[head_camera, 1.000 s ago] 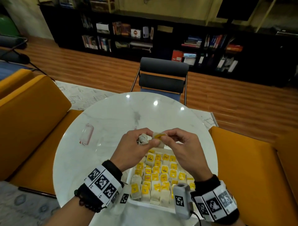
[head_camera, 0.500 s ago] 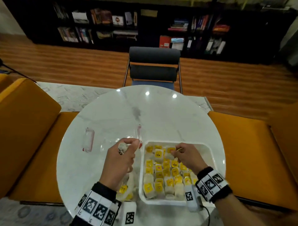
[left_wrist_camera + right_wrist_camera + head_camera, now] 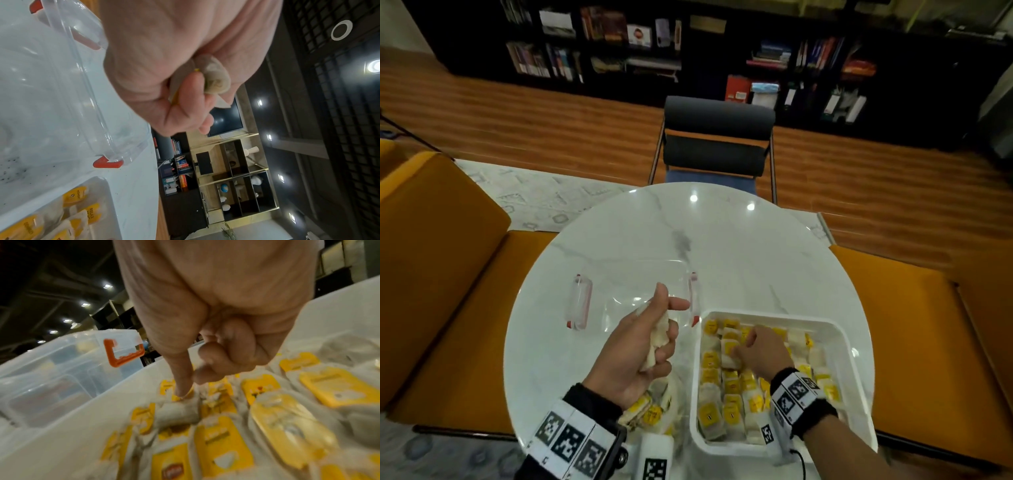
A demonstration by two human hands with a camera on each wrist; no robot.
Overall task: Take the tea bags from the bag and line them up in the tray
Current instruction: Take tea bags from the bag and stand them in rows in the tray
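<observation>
- Head view shows the round white marble counter (image 3: 739, 246), with orange seats (image 3: 434, 274) on both sides and a dark chair (image 3: 717, 137) at its far edge.
- White tray (image 3: 849, 346) sits on the counter's near right part, crowded with yellow-tagged tea bags (image 3: 710, 416) lying in rough rows.
- Clear plastic lid (image 3: 633, 274) with red clips lies flat on the counter, just left of the tray's far corner.
- Clear bag (image 3: 654, 411) holding more tea bags lies near the counter's front edge, just left of the tray and partly hidden under the left wrist.
- Left hand (image 3: 640, 346) hovers above the counter left of the tray, fingers curled round a few pale tea bags, thumb sticking up; the left wrist view shows them bunched in the fist.
- Right hand (image 3: 760, 351) is inside the tray with its fingers curled; in the right wrist view the thumb tip presses down on a tea bag's yellow tag (image 3: 172, 391) near the tray's left wall.
</observation>
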